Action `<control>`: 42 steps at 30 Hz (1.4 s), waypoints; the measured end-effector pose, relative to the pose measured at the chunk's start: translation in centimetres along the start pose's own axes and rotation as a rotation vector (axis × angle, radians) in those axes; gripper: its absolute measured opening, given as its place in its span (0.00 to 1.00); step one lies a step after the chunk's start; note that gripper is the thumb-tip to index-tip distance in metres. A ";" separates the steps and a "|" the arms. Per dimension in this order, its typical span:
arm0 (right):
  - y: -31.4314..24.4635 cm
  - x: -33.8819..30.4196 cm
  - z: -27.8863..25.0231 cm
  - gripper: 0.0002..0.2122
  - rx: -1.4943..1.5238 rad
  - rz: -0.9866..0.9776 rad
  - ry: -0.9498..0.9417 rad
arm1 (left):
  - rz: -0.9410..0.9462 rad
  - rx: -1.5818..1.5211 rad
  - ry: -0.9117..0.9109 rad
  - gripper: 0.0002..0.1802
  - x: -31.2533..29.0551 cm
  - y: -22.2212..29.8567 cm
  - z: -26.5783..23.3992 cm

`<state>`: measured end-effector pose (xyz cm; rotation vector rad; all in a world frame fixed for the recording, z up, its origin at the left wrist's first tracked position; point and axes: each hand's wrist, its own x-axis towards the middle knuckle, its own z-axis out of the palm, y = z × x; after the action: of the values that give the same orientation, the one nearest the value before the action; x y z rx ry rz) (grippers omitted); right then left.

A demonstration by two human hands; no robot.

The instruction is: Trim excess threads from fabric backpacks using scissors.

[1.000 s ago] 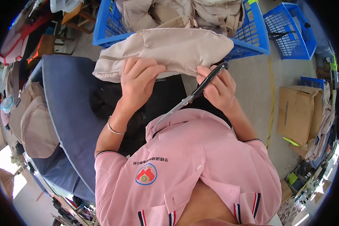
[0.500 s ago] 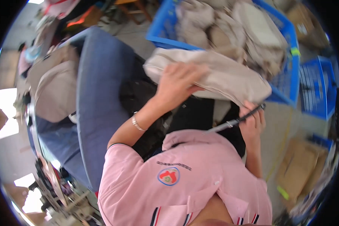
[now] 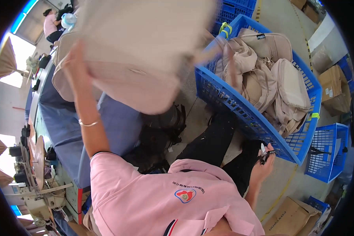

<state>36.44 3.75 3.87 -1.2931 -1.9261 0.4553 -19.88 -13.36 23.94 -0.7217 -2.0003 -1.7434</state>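
Left of the person's body: broad, dull-blue cloth sheet (image 3: 120, 126) lay draped, partly covered from view by the lifted work.
Crate: deep blue plastic lattice crate (image 3: 259, 125) stood to the right, loaded with soft beige cloth bags (image 3: 293, 84).
Bag: large, pale beige fabric bag (image 3: 141, 43) was up in front of the sheet, left of the crate; upper part blurred. Judged: a level, unhurried carry suited so broad and limp a piece.
Left hand: left hand (image 3: 78, 65) closed at the bag's left side; fingers blurred, exact grip unclear. Judged: one-sided hold, so a firm pinch well in from the edge would have limited sagging.
Right hand: right hand (image 3: 262, 164) curled round the scissors, low beside the crate, well apart from the bag.
Scissors: small black-handled metal scissors (image 3: 266, 154); could not tell whether blades were spread. Judged: points best turned away from cloth and leg.
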 end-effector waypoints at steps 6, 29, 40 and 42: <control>0.4 -1.4 1.6 0.19 0.025 0.160 -0.178 | 0.124 0.815 0.374 0.36 6.9 -8.2 -9.7; 1.6 -1.5 3.6 0.12 0.035 0.347 -0.191 | 0.143 1.506 -0.533 0.52 16.2 -35.7 -6.8; 4.4 -0.6 2.5 0.10 0.137 0.525 -0.231 | 0.315 0.505 -0.458 0.17 2.4 -14.1 13.8; 4.8 -0.6 2.6 0.10 0.163 0.541 -0.225 | 0.380 0.477 -0.655 0.13 -5.0 -6.9 20.9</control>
<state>37.65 5.57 -1.17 -1.7062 -1.6490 1.0443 -19.27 6.06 12.38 -1.5021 -2.3368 -0.8137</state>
